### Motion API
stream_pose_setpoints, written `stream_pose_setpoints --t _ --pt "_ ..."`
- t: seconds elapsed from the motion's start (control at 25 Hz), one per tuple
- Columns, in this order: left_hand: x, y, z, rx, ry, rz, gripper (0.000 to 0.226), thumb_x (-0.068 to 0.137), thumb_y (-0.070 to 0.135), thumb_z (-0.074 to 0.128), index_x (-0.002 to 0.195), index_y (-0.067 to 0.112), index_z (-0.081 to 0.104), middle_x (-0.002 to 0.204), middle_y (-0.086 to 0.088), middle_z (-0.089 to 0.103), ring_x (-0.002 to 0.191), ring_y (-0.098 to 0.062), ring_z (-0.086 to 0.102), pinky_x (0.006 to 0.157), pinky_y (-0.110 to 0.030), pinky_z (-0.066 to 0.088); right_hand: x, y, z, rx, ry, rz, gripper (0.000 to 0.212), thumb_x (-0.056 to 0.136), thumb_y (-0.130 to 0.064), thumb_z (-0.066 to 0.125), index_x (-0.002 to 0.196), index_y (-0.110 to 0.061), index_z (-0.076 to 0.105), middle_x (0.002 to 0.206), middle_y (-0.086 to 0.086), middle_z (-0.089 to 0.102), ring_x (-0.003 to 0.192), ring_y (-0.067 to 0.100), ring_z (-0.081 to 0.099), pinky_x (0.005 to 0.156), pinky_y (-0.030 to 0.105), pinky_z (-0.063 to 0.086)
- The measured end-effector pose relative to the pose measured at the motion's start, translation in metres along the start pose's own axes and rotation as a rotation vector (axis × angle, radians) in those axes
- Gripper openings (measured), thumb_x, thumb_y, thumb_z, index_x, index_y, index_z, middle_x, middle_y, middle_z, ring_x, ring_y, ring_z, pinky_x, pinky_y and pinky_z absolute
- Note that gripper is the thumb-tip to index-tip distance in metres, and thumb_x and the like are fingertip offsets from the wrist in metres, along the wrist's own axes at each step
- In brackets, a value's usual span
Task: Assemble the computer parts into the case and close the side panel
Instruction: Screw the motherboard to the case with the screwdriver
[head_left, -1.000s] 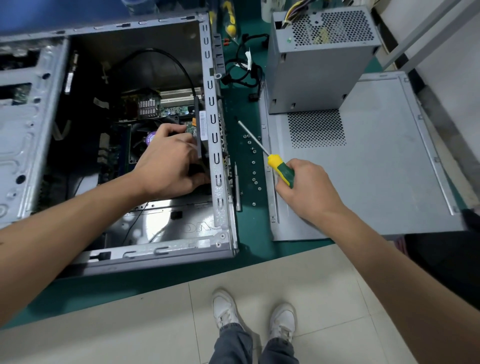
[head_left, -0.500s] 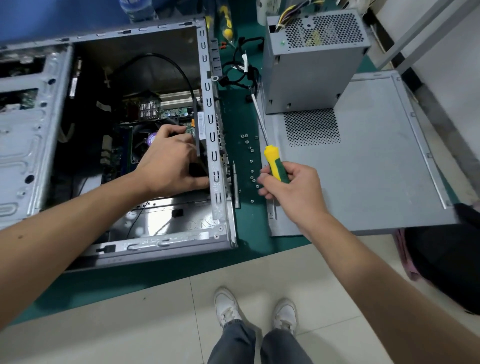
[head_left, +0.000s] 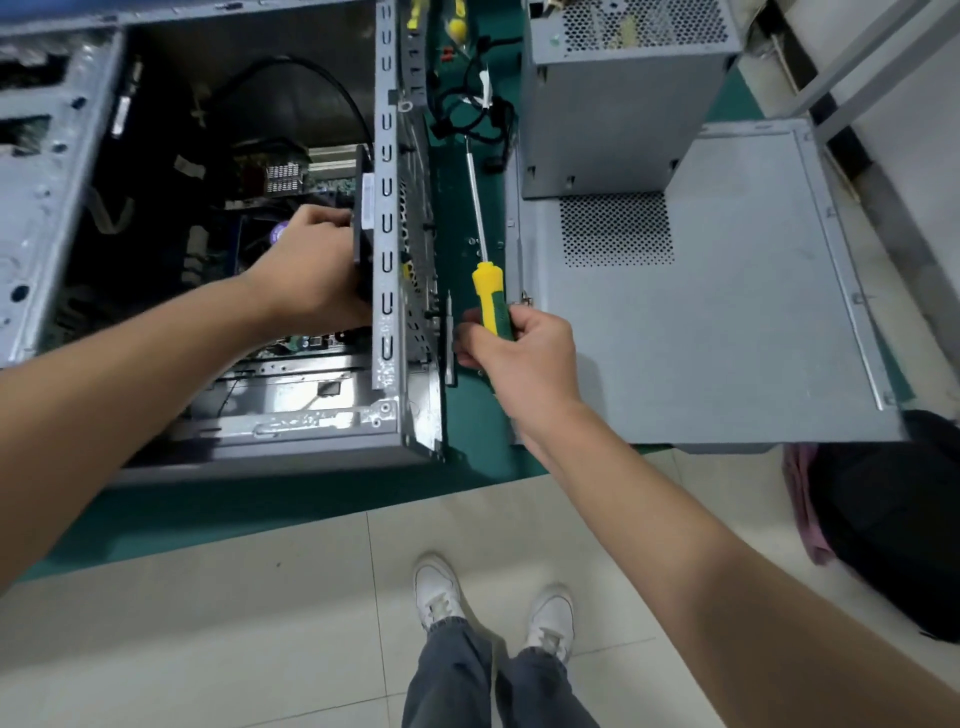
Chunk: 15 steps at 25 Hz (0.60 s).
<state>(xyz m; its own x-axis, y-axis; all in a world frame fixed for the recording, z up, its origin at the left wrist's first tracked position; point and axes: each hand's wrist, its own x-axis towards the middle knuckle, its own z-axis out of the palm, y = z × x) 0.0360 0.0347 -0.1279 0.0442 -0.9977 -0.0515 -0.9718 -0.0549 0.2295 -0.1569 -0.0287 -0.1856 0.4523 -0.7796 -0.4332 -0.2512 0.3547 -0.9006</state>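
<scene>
The right hand (head_left: 511, 345) is curled round the green and yellow handle of a screwdriver (head_left: 483, 260), whose shaft points away toward the far side, over the green table (head_left: 467, 415) in the gap between the case (head_left: 387, 208) and the side panel (head_left: 701, 312). Its fingertips sit low, just beside small loose screws (head_left: 475, 244) scattered on the mat. The left hand (head_left: 311, 275) reaches inside the open case, fingers wrapped on a dark part (head_left: 363, 244) pressed against the inner face of the case's right wall; what that part is I cannot tell for sure.

Likely trouble: the part looks held only by that hand, so if the grip slackens before a screw goes in it could drop onto the board below. The long shaft could also snag the black cables (head_left: 467, 109) lying at the far end of the gap, or knock screws off the near table edge onto the floor.

The gap is narrow, walled on the left by the perforated case side and on the right by the panel's raised lip. The power supply (head_left: 613, 104) stands on the far part of the panel, still outside the case, so the panel cannot be lifted freely yet. Open room lies toward the near edge and above the panel's bare right half.
</scene>
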Motion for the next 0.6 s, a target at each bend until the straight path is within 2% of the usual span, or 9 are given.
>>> stream_pose_setpoints --t 0.08,0.2,0.24,0.44,0.52,0.6 --pt "0.000 0.001 0.002 0.025 0.016 0.011 0.051 0.070 0.049 0.040 0.070 0.005 0.068 0.071 -0.015 0.065 0.087 -0.043 0.064 0.101 -0.045 0.028 0.001 0.002 0.006 -0.019 0.013 0.007 0.013 0.072 -0.019 0.071 0.080 -0.009 0.069 0.085 0.019 0.069 0.070 0.029 0.062 0.077 0.062 0.054" --pt "-0.001 -0.002 0.003 0.005 0.026 0.035 0.062 0.067 0.054 0.029 0.072 0.006 0.066 0.069 -0.002 0.054 0.088 -0.041 0.063 0.100 -0.045 0.027 0.001 0.003 0.015 -0.050 0.034 -0.032 0.010 0.083 -0.019 0.071 0.075 -0.014 0.068 0.075 0.015 0.067 0.066 0.024 0.060 0.069 0.051 0.056" --pt "-0.002 -0.004 0.003 -0.006 0.035 0.048 0.060 0.067 0.054 0.030 0.071 0.006 0.066 0.069 0.001 0.051 0.087 -0.041 0.063 0.099 -0.045 0.028 0.002 0.004 0.018 -0.068 0.035 -0.048 0.012 0.087 -0.020 0.069 0.075 -0.016 0.068 0.071 0.012 0.065 0.066 0.025 0.060 0.064 0.045 0.056" --pt "-0.002 -0.002 0.003 -0.020 0.066 0.074 0.035 0.069 0.051 0.034 0.065 0.022 0.053 0.066 0.002 0.048 0.080 -0.042 0.062 0.096 -0.050 0.029 0.003 0.010 0.028 -0.118 0.047 -0.101 0.026 0.089 -0.022 0.066 0.066 -0.020 0.056 0.054 -0.010 0.047 0.053 0.012 0.042 0.051 0.020 0.035" --pt "-0.001 -0.001 0.002 -0.053 0.089 0.086 0.014 0.069 0.051 0.035 0.063 0.039 0.037 0.064 0.010 0.040 0.079 -0.041 0.061 0.096 -0.050 0.029 0.004 0.010 0.030 -0.120 0.051 -0.105 0.024 0.090 -0.022 0.066 0.067 -0.019 0.058 0.054 -0.012 0.047 0.054 0.011 0.042 0.052 0.019 0.034" --pt "-0.002 -0.002 0.003 -0.078 0.109 0.115 0.010 0.070 0.051 0.036 0.069 0.046 0.028 0.063 0.016 0.034 0.077 -0.040 0.061 0.093 -0.048 0.028 0.004 0.010 0.031 -0.089 0.052 -0.105 0.018 0.090 -0.023 0.065 0.074 -0.018 0.064 0.059 -0.009 0.054 0.058 0.013 0.047 0.056 0.023 0.040"
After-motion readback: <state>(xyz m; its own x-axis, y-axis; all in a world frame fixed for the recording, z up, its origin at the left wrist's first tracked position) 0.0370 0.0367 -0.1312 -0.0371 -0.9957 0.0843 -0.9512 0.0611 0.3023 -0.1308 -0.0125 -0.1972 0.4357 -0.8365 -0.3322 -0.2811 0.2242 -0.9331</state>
